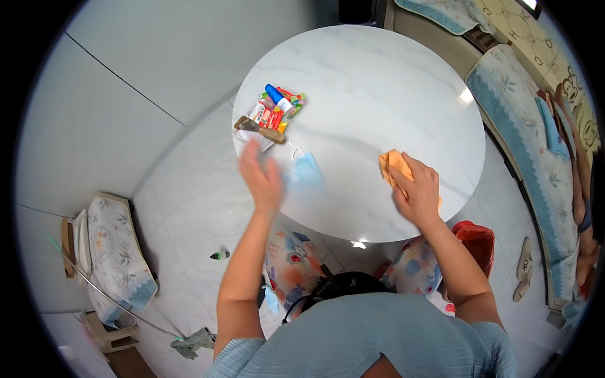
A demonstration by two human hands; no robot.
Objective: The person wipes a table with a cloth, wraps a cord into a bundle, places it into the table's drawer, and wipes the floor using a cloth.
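On the round white marble-patterned table [353,82], my right hand [416,192] holds an orange cloth [392,165] against the surface near the right front. My left hand [260,179] is smeared by motion over the left front edge, its fingers apart and nothing visible in it. Just right of it lies a light blue face mask [306,169] with white ear loops. Beyond my left hand is a pile of small colourful packets [268,116], with a blue-capped white bottle [279,98] on top and a brown-handled scraper-like tool [259,130] at its near side.
A red bin [474,246] stands beside the table at the right front. A sofa with a floral cover [523,126] runs along the right, where part of another person shows. A slipper [523,268], a small green bottle [220,255] and a mop [193,342] are on the floor.
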